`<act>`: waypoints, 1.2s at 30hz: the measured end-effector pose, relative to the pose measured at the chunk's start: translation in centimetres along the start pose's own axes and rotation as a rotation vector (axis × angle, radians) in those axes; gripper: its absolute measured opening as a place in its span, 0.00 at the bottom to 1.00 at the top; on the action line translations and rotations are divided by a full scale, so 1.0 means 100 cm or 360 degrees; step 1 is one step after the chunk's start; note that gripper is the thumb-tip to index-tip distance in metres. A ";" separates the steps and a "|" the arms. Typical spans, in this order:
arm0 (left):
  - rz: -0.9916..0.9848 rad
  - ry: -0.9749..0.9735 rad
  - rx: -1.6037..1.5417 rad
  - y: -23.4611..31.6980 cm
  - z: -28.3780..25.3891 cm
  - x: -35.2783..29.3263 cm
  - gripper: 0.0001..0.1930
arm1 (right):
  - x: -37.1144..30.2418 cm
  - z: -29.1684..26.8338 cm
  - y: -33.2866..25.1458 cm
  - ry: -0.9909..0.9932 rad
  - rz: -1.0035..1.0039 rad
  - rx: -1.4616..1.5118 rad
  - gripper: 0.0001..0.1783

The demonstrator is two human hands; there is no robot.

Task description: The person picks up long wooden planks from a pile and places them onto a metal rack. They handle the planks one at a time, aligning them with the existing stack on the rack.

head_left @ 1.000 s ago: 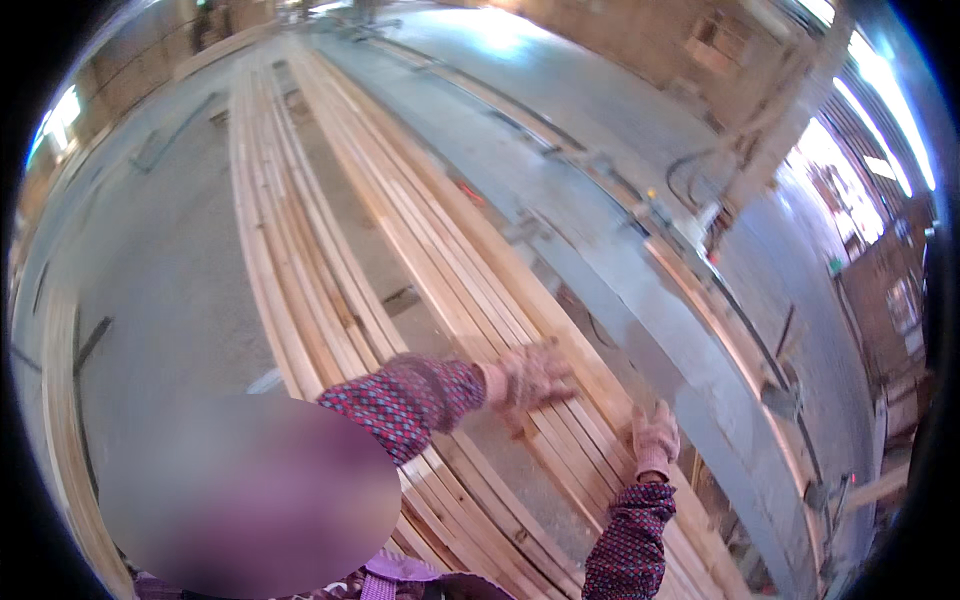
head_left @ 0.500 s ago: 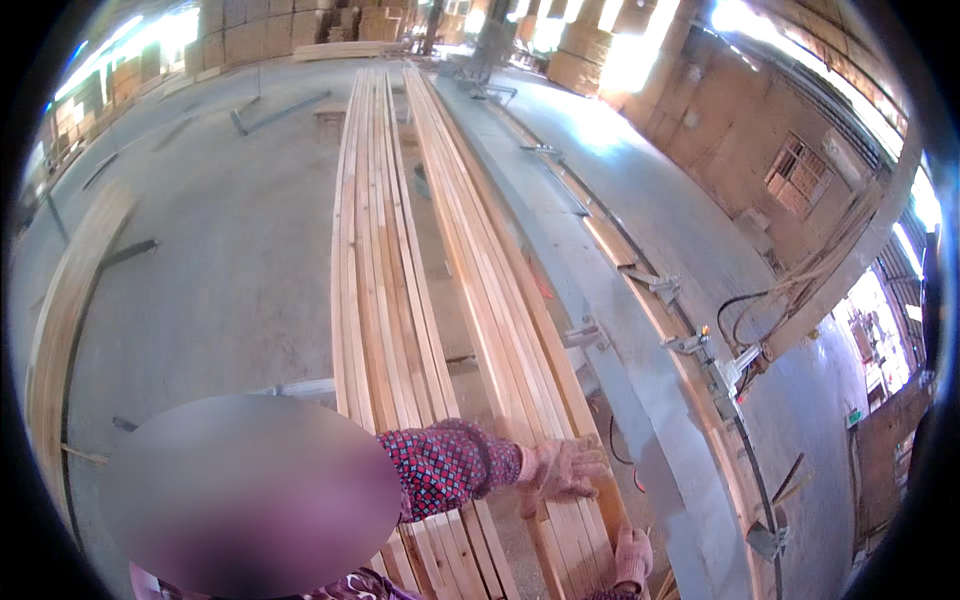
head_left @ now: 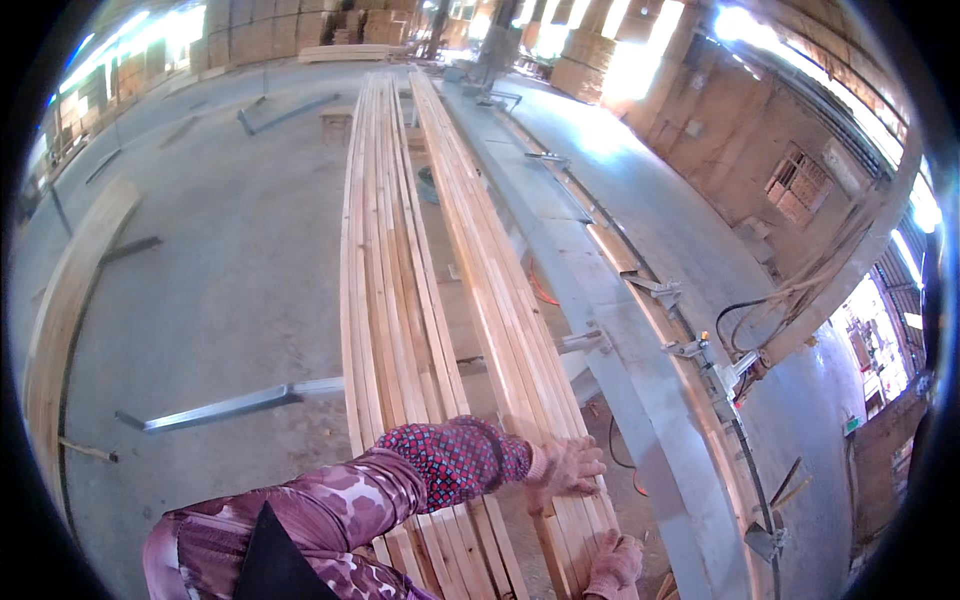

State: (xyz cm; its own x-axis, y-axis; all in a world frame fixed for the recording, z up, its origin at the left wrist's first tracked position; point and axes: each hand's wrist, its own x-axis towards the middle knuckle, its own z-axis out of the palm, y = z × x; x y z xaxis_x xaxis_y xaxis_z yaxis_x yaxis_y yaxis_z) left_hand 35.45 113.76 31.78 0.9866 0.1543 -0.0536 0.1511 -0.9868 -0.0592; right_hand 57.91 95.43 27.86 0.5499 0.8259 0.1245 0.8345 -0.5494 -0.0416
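Observation:
Two long stacks of pale wooden strips run away from me across the floor, a left stack [head_left: 385,290] and a right stack [head_left: 500,290]. My left hand [head_left: 565,466], gloved and in a patterned red sleeve, reaches across the left stack and lies on the near part of the right stack, its fingers curled over the stack's right edge. My right hand [head_left: 612,565], also gloved, grips the same stack closer to me at the picture's lower edge; it is partly cut off.
A long grey metal machine bed [head_left: 640,400] with clamps and a black cable [head_left: 735,310] runs along the right of the strips. A metal bar [head_left: 230,405] lies on the concrete floor at the left, and a thick wooden beam [head_left: 70,310] further left. Timber piles [head_left: 300,30] stand at the back.
My view has lifted along the stacks, so both hands now sit lower in the picture. They stay on the right stack; the left hand has slid slightly toward its right edge.

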 end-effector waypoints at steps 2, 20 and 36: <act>-0.0002 -0.0046 -0.0047 0.000 -0.008 -0.007 0.61 | 0.000 -0.003 -0.006 0.0059 -0.0063 0.0034 0.29; 0.0137 0.0452 -0.0081 -0.008 0.013 -0.010 0.54 | 0.059 -0.014 0.021 -0.1048 -0.0480 0.0467 0.33; 0.0143 0.0586 -0.0170 -0.005 0.039 0.001 0.52 | 0.055 -0.002 0.026 -0.1099 -0.0591 0.0548 0.33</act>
State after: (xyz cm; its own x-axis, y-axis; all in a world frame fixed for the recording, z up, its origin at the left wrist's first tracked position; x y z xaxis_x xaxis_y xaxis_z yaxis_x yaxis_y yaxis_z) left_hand 35.21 114.48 27.94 0.9494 0.0578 0.3087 0.0494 -0.9982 0.0348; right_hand 63.10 98.47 28.62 0.0431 0.8981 -0.4376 0.8671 -0.2512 -0.4302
